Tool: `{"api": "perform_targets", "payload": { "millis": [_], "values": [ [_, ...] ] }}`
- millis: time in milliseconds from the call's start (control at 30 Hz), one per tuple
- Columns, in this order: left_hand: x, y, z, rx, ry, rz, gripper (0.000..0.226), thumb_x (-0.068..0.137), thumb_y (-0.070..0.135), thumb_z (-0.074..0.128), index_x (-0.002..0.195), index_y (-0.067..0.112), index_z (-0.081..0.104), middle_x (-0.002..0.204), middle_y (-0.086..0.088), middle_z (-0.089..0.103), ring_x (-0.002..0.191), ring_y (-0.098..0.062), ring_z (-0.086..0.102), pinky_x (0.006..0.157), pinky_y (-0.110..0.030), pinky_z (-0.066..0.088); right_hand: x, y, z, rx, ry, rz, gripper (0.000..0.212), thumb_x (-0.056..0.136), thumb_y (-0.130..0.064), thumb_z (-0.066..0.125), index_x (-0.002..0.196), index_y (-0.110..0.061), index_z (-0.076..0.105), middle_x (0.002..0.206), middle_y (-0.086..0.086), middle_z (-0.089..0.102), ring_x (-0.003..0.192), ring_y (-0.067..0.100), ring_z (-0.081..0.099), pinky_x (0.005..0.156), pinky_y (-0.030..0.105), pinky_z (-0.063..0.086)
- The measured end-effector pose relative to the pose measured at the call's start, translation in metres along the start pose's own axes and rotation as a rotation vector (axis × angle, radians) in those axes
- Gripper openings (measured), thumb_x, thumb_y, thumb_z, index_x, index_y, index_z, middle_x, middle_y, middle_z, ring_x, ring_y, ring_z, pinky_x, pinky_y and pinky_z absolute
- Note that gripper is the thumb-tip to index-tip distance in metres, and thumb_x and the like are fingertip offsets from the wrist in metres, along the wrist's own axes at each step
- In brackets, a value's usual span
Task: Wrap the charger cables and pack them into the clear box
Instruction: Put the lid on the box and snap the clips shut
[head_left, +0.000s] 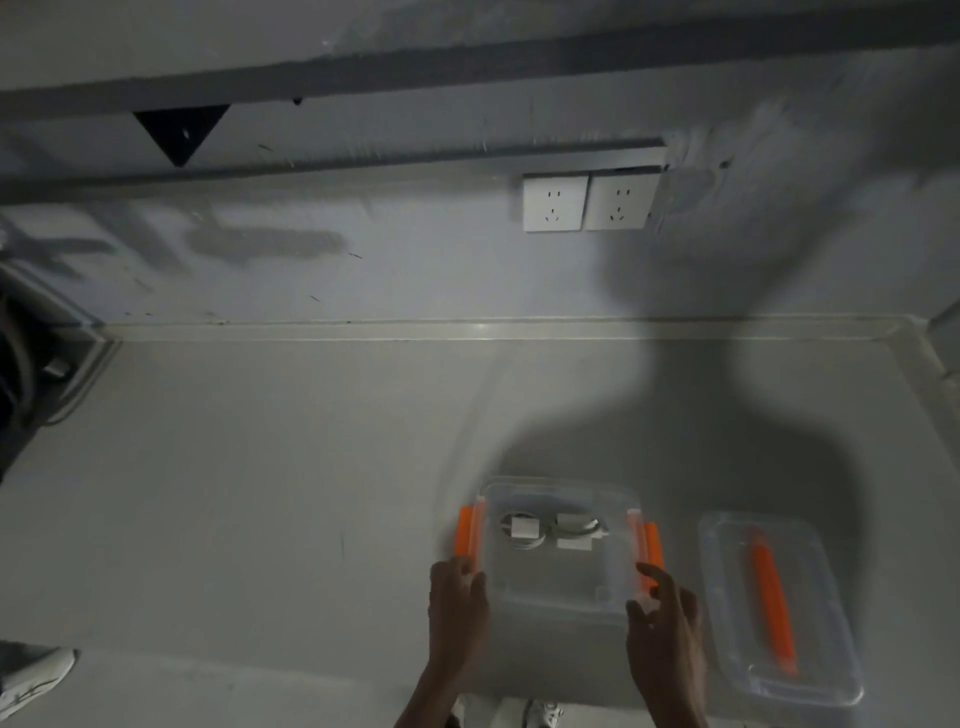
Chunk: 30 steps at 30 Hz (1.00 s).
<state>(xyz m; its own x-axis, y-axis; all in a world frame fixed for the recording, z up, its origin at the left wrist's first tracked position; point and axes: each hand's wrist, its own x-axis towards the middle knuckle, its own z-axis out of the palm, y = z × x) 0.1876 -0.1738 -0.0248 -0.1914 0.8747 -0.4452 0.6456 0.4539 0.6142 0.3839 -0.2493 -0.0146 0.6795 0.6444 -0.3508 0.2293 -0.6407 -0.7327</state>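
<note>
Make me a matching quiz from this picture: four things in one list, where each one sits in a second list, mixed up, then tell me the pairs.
Things:
1. clear box
2. lid
3. white chargers
4. wall sockets

Places:
A. up on the wall
B. inside the box
C. between the left hand and the right hand
D. flat on the counter, to the right of the box

Pairs: 1-C, 2-D, 3-B, 4-A
</note>
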Motion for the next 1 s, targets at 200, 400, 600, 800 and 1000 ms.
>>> {"api": "perform_targets", "payload": {
  "millis": [200,400,600,800,1000],
  "values": [
    [0.035,-0.033,0.016,-0.068,-0.08,0.012,0.013,0.071,0.035,0.054,0.076,0.023,0.058,0.088,-0.005,0.064,0.073,-0.027,0.069,0.07,-0.05,0.059,0.006,0.0,0.005,0.005,0.057,-0.013,0.041,0.084,0.005,0.059,0.114,-0.022,0.064,0.106,0.014,0.056,0.071,0.017,0.055,0.055,0.018,0.038],
    [0.05,-0.029,0.02,-0.113,-0.125,0.079,0.01,0.073,0.026,0.059,0.073,0.016,0.055,0.085,-0.015,0.062,0.074,-0.034,0.066,0.071,-0.048,0.058,0.003,0.0,0.015,-0.027,0.159,-0.036,0.043,0.085,-0.002,0.061,0.112,-0.034,0.067,0.097,0.007,0.055,0.071,0.019,0.059,0.054,0.022,0.042],
    [0.071,-0.035,0.029,-0.152,-0.209,0.132,0.036,0.069,0.022,0.057,0.104,0.012,0.061,0.1,-0.023,0.064,0.087,-0.04,0.067,0.072,-0.051,0.06,0.006,0.006,0.016,-0.117,0.162,-0.052,0.039,0.086,-0.011,0.061,0.114,-0.039,0.064,0.098,0.004,0.054,0.076,0.026,0.066,0.075,0.04,0.058],
    [0.019,-0.012,-0.028,0.076,-0.265,0.442,0.06,0.095,0.022,0.047,0.149,0.03,0.025,0.149,-0.007,0.04,0.13,-0.028,0.048,0.102,-0.032,0.042,0.015,0.012,0.005,-0.357,-0.033,-0.212,0.05,0.091,-0.025,0.061,0.139,-0.029,0.048,0.138,0.007,0.057,0.111,0.027,0.064,0.088,0.033,0.051],
    [0.0,0.057,-0.118,0.432,-0.075,0.673,0.033,0.099,0.033,0.034,0.113,0.015,0.058,0.112,-0.013,0.058,0.106,-0.033,0.061,0.088,-0.041,0.051,0.01,-0.068,-0.021,-0.304,0.064,-0.398,0.04,0.093,-0.036,0.053,0.126,-0.015,0.062,0.133,0.012,0.06,0.122,0.026,0.058,0.101,0.034,0.043]
  ]
}}
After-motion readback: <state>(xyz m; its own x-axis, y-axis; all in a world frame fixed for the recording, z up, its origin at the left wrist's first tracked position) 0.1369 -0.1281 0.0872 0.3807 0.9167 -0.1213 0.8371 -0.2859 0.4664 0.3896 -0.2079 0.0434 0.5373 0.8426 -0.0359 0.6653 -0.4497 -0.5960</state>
